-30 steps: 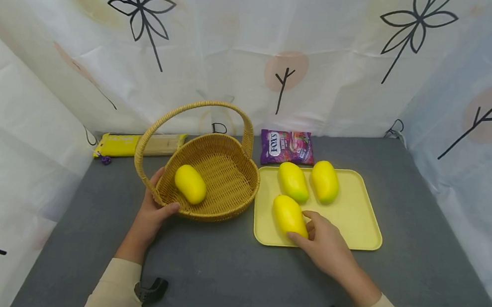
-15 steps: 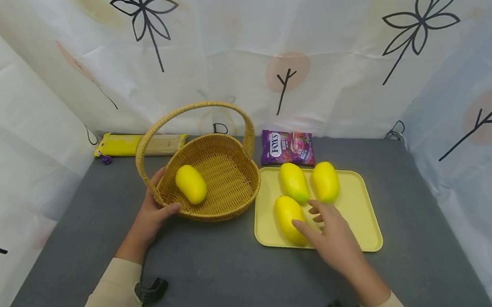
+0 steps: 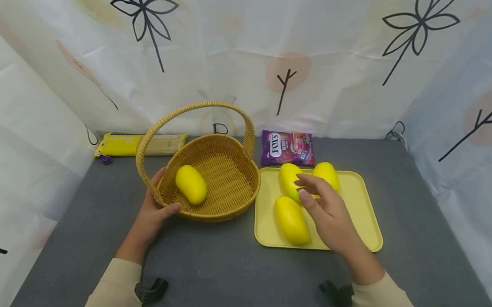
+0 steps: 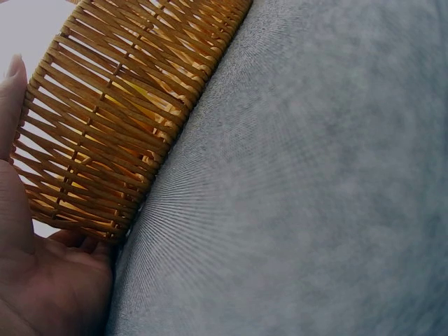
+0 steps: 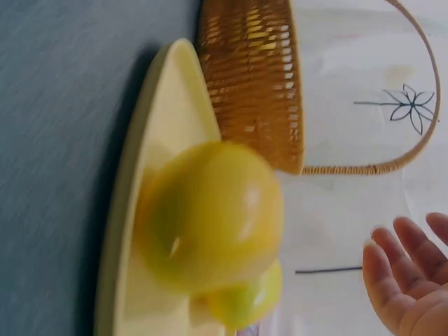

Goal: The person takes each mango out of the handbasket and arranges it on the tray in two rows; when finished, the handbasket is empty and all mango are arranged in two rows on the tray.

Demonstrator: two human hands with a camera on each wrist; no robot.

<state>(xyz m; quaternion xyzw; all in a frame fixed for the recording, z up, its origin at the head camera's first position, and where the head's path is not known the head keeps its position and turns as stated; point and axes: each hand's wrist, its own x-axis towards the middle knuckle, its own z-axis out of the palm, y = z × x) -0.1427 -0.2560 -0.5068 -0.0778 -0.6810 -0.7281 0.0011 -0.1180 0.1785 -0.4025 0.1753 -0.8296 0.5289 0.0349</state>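
My left hand (image 3: 152, 217) grips the near left side of a wicker basket (image 3: 232, 184), its thumb over the rim. One yellow mango (image 3: 191, 184) lies inside. In the left wrist view, the palm is against the woven wall (image 4: 115, 119). On a yellow tray (image 3: 364, 231) lie three mangoes: a front one (image 3: 291, 221), a back left one (image 3: 289, 179) and a back right one (image 3: 327, 173). Over them hovers my right hand (image 3: 331, 220), partly covering the back two. It holds nothing; the right wrist view has its loosely bent fingers (image 5: 409, 248) above the mangoes.
Behind the tray lies a purple candy bag (image 3: 288, 148). A yellow packet of thin sticks or noodles (image 3: 139, 145) lies behind the basket, at the left. The tall basket handle (image 3: 197, 104) arches upward. Patterned cloth (image 3: 334, 83) encloses the grey table (image 3: 223, 281).
My right hand has let go of the front mango, then moved up and back over the rear mangoes. That mango stays on the tray. My left hand and the basket have not moved.
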